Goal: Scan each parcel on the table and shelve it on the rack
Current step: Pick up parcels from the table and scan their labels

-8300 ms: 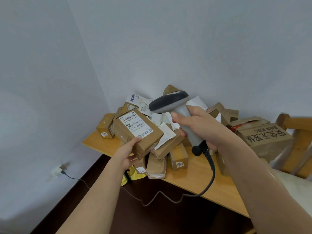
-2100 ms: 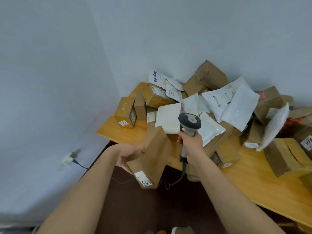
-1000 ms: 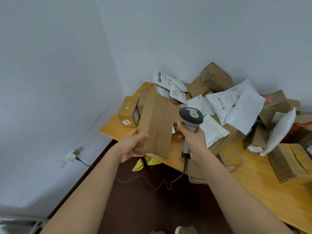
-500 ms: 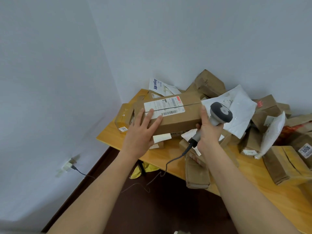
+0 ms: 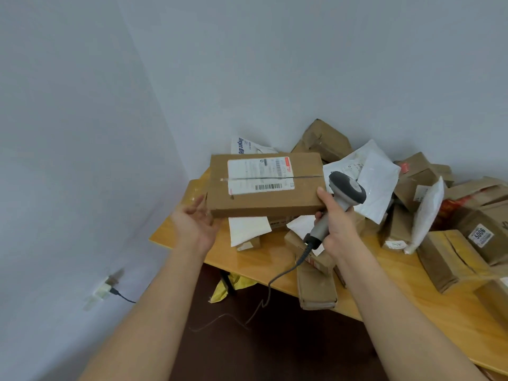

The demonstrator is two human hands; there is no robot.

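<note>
Wooden table [image 5: 275,259] heaped with parcels — cardboard box [image 5: 264,185] now flipped, shipping label [image 5: 261,174] facing up. Left hand [image 5: 195,226] open under its edge, right hand [image 5: 334,218] gripping barcode scanner [image 5: 341,199] — scan likely next.

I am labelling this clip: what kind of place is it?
Probably a small parcel sorting room: a wooden table heaped with parcels, a labelled box held up, and a barcode scanner.

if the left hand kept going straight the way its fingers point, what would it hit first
Most likely the brown cardboard box with the white label: the left hand sits open, fingers aimed up-right at its lower left corner. Whether they already touch it is unclear.
</note>
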